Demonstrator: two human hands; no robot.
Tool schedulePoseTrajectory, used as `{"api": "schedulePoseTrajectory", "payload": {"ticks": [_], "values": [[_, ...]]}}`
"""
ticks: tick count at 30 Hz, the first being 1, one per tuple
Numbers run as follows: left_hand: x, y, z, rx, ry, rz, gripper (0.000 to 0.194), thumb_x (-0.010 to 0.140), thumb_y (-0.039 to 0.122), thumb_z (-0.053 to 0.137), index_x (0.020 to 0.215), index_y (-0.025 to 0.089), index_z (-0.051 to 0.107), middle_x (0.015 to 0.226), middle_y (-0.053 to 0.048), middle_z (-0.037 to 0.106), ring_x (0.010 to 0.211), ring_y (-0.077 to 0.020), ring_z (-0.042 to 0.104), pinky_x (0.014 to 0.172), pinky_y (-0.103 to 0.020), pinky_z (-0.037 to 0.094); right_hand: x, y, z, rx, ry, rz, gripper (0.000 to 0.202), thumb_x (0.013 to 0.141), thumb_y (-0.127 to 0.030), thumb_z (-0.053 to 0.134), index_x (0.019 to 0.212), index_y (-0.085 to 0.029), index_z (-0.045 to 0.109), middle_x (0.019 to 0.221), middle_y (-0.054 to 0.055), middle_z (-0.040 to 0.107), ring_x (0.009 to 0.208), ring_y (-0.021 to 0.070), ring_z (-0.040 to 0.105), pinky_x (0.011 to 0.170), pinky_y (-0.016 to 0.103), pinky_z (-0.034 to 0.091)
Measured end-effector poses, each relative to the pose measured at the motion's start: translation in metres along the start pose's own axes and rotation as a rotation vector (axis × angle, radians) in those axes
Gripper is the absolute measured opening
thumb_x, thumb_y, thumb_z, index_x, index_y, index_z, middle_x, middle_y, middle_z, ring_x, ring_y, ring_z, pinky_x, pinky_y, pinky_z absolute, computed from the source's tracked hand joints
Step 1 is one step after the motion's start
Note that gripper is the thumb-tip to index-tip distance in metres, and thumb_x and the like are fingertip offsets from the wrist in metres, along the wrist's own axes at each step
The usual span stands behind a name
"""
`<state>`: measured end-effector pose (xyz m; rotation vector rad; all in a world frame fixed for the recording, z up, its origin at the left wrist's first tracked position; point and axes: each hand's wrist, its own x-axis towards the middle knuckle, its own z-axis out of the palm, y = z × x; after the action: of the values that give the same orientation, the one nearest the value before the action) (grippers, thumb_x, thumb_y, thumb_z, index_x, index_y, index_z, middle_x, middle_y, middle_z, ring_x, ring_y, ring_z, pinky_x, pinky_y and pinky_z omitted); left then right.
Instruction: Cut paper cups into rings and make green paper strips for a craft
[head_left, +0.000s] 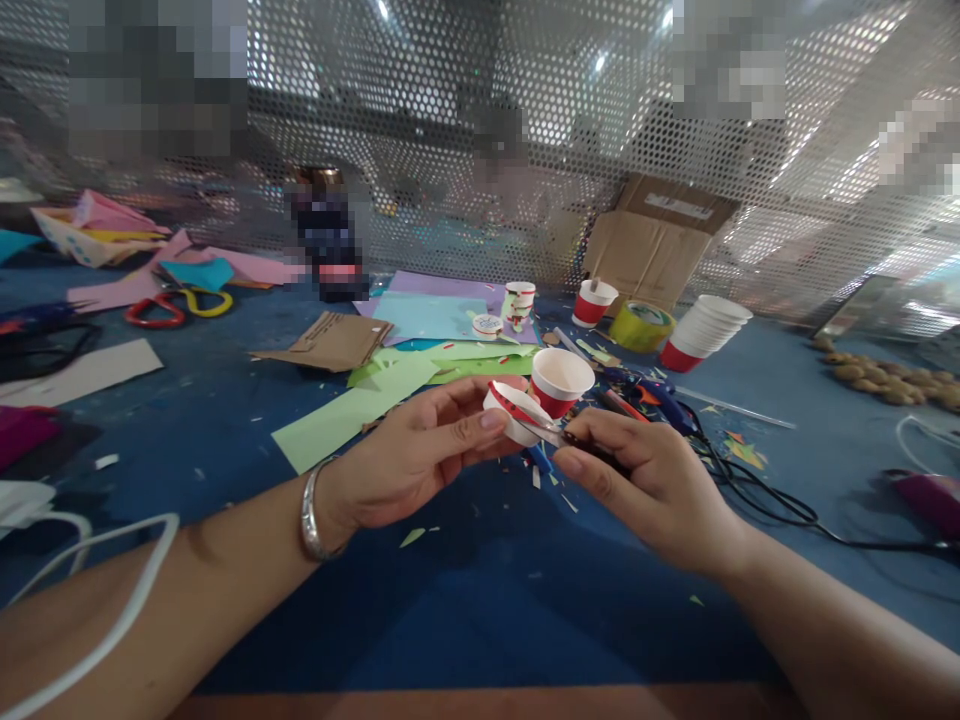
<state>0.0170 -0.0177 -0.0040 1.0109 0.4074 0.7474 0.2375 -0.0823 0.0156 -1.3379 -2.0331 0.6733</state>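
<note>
My left hand (435,440), with a silver bangle at the wrist, is closed around a white paper cup piece (517,411) that has a red band with dark dots. It is tilted in front of me above the table. My right hand (637,475) grips a small metal-bladed tool (550,433) with a dark handle; its tip meets the cup piece. My fingers hide much of the handle, so I cannot tell its exact kind. Just behind the cup piece stands a red and white paper cup (562,382).
Behind are a decorated cup (519,300), another red cup (592,302), yellow tape (641,327) and stacked cups (706,333). A blue glue gun (660,398) trails a black cable at right. Colored paper (352,410), cardboard (337,340) and scissors (180,308) lie left. Paper scraps dot the blue table.
</note>
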Motion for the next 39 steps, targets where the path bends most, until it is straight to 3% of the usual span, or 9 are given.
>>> {"api": "schedulePoseTrajectory", "payload": {"ticks": [10, 28, 39], "values": [[0.0, -0.0012, 0.0009, 0.034, -0.002, 0.017, 0.024, 0.095, 0.016, 0.065, 0.119, 0.016, 0.07, 0.114, -0.005, 0.073, 0.101, -0.0113, 0.068, 0.089, -0.018, 0.054, 0.0013, 0.0011, 0.0007, -0.007, 0.004, -0.006, 0.036, 0.1, -0.044, 0.052, 0.073, -0.02, 0.049, 0.064, -0.005, 0.044, 0.056, 0.0089, 0.037, 0.052, 0.024, 0.03], [0.0005, -0.0008, 0.0028, 0.074, 0.086, 0.005, 0.022, 0.093, 0.017, 0.068, 0.114, 0.015, 0.069, 0.116, -0.008, 0.073, 0.105, -0.0165, 0.067, 0.095, -0.027, 0.053, 0.004, 0.0041, 0.0012, 0.006, -0.019, 0.047, 0.039, 0.1, -0.048, 0.049, 0.075, -0.019, 0.054, 0.065, -0.003, 0.047, 0.058, 0.0102, 0.04, 0.055, 0.026, 0.032], [0.0012, -0.0018, 0.0066, 0.079, 0.072, 0.024, 0.024, 0.09, 0.015, 0.07, 0.114, 0.016, 0.07, 0.116, -0.006, 0.072, 0.106, -0.0167, 0.066, 0.091, -0.025, 0.052, 0.0018, 0.0007, 0.0039, -0.02, -0.011, 0.045, 0.04, 0.1, -0.049, 0.049, 0.073, -0.02, 0.05, 0.062, -0.005, 0.044, 0.055, 0.0093, 0.037, 0.052, 0.025, 0.03]]}}
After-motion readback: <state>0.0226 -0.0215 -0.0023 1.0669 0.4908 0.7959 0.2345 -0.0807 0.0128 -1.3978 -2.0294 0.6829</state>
